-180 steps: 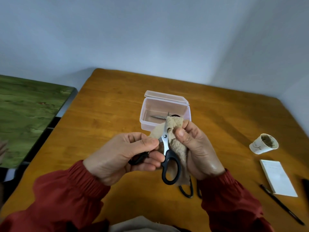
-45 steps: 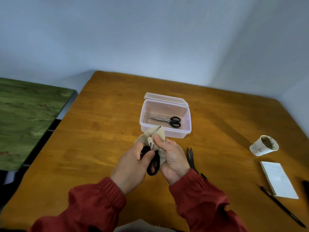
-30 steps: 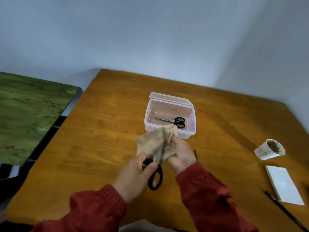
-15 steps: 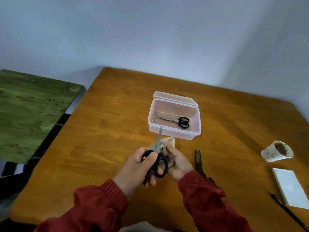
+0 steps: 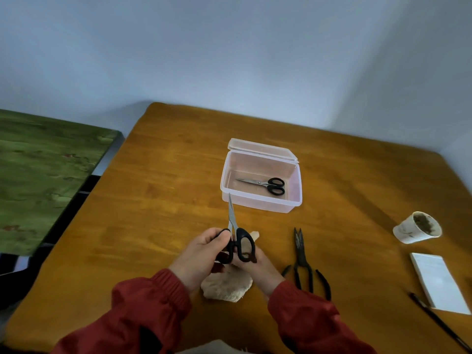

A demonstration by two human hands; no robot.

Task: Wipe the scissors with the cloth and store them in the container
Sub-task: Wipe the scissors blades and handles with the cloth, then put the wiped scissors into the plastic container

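The black-handled steel scissors (image 5: 236, 237) are held above the worktop (image 5: 158, 200), towards the middle of its near edge. The blades are closed and point at the far edge, with the tip just short of the container's near wall. The left hand (image 5: 204, 251) grips the handle loops, its fingers (image 5: 221, 235) curled round the left loop. The right hand (image 5: 259, 268) lies behind and under the handles and holds the beige fleecy cloth (image 5: 227, 287). Its fingers are largely hidden, and one shows through the right loop. The cloth hangs below both hands, and a small corner shows just right of the handles.

The clear rectangular plastic container (image 5: 260, 204) stands near the worktop centre with its hinged lid open towards the far edge. A smaller pair of black-handled scissors (image 5: 267, 185) lies flat inside it.

A pair of dark metal shears (image 5: 301, 261) lies on the worktop just right of the right hand, tips towards the far edge. Near the right edge are a tilted white paper cup (image 5: 411, 232), a white notepad (image 5: 439, 282) and a black pen (image 5: 439, 321). Both sleeves are red.
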